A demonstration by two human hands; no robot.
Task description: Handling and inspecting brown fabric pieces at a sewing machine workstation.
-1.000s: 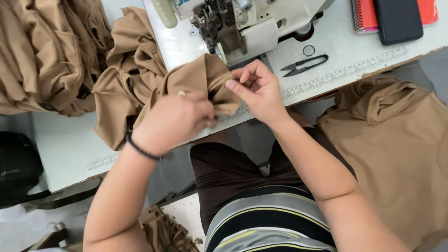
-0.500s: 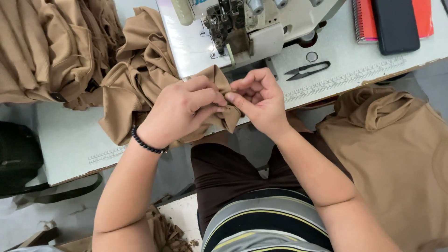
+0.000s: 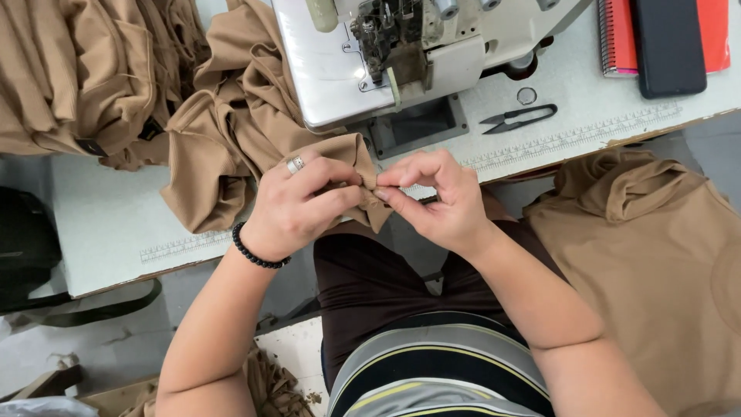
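Observation:
A tan fabric piece (image 3: 231,147) lies crumpled on the white sewing table (image 3: 108,224), trailing up beside the white sewing machine (image 3: 363,54). My left hand (image 3: 297,205), with a ring and a black bead bracelet, pinches the fabric's near edge. My right hand (image 3: 436,197) pinches the same edge from the other side, fingertips meeting those of the left at the table's front edge, just below the machine's needle area.
A pile of tan fabric (image 3: 77,77) sits at the back left. More tan fabric (image 3: 656,247) hangs at the right. Black thread snips (image 3: 517,117) lie right of the machine. A red notebook (image 3: 714,35) with a black phone (image 3: 668,46) sits at the back right.
Both hands have drawn together on the fabric's edge and now pinch it fingertip to fingertip. The view has shifted, so everything sits slightly lower in the frame.

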